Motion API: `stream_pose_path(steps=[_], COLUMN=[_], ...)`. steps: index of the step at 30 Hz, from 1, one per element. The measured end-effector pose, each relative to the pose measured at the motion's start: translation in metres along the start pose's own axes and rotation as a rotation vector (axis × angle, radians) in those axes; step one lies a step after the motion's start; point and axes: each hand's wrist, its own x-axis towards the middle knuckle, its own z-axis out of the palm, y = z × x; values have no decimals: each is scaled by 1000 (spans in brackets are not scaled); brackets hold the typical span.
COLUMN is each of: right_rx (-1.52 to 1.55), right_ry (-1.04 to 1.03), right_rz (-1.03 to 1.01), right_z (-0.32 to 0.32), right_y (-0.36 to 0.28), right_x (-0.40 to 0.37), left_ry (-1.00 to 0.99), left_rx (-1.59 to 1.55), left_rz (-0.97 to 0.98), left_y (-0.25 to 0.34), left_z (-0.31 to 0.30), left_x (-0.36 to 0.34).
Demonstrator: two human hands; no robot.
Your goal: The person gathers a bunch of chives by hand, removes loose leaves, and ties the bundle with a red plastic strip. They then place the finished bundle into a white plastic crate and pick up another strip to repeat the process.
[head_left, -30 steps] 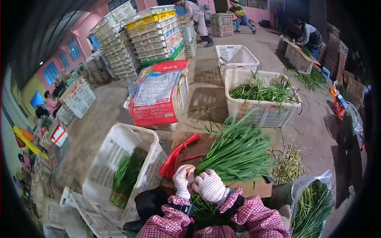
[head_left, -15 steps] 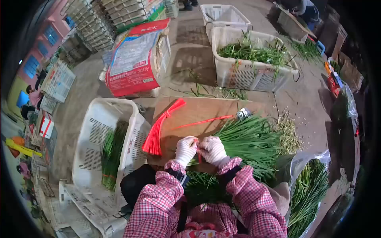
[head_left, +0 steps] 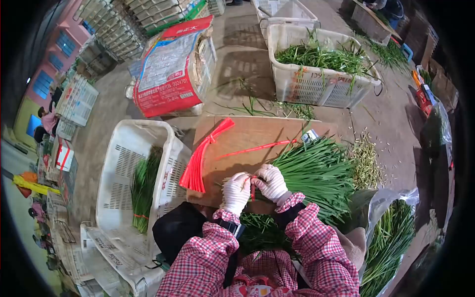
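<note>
Both hands wear whitish striped gloves and meet over the near edge of the wooden board. My left hand is closed, its fingertips pinched near a red tie. My right hand pinches that red tie beside it. Just below the hands, green stalks lie against my lap, partly hidden by the sleeves. A fan of loose green leaves spreads to the right of my right hand. On the board's left lies a bundle of red ties, and a single red strip stretches across the board.
A white crate with a tied green bunch stands left. Ahead are a red-and-white sack and a crate of greens. Trimmings and a plastic bag of greens are at right. People are in the background.
The view has shifted slightly. My left hand has turned more upright, and a small gap shows between the hands, with the red tie between them.
</note>
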Motion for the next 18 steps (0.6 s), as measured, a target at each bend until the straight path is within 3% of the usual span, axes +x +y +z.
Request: stream_pose_path(steps=[2, 6, 10, 13, 18], right_rx=[-22, -392, -370, -70, 42], right_ry=[3, -145, -219, -136, -279], right_rz=[-14, -158, -98, 81, 201], right_z=[2, -12, -15, -6, -6], right_y=[0, -30, -28, -7, 11], right_x=[1, 19, 27, 22, 20], left_ry=[3, -39, 28, 38, 37], left_rx=[114, 183, 37, -15, -58], left_rz=[42, 23, 62, 65, 81], left_y=[-4, -18, -16, -13, -12], left_z=[0, 1, 0, 2, 0], left_x=[-1, -3, -4, -2, -2])
